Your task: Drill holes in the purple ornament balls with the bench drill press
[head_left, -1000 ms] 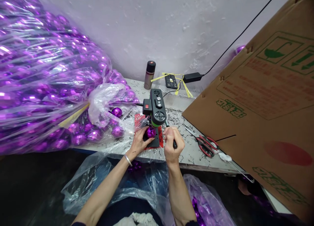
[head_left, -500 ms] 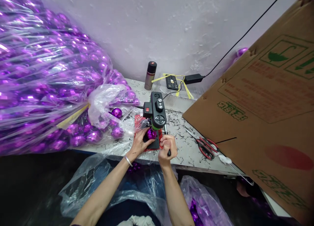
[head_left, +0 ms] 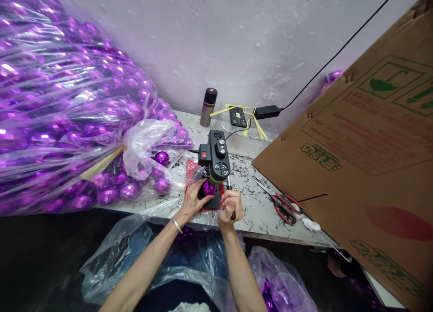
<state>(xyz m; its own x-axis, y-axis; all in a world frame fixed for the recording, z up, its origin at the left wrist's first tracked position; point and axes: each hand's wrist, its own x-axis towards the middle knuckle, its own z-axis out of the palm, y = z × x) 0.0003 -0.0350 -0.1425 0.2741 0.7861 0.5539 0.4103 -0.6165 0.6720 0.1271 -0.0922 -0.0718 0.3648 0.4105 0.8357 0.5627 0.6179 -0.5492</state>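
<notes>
A shiny purple faceted ball (head_left: 209,188) sits under the head of a small black bench drill press (head_left: 219,156). My left hand (head_left: 193,200) grips the ball from its left side, thumb in front and fingers behind. The chuck and the ball's top are hidden beneath the machine's head. My right hand (head_left: 231,207) is closed round the machine's black-ended lever (head_left: 233,216), just right of the ball. Below the ball lies the dark base plate (head_left: 213,203), with red material (head_left: 192,167) under it.
A large clear bag of purple balls (head_left: 67,109) fills the left. Loose balls (head_left: 162,185) lie beside it. Red-handled scissors (head_left: 283,207) and a cardboard box (head_left: 355,167) stand right. Behind are a spray can (head_left: 208,107), a phone (head_left: 237,116) and a power adapter (head_left: 268,112). Black scraps litter the table (head_left: 260,212).
The whole view has shifted slightly, so things appear a little lower. Both hands keep their holds on the ball and the lever.
</notes>
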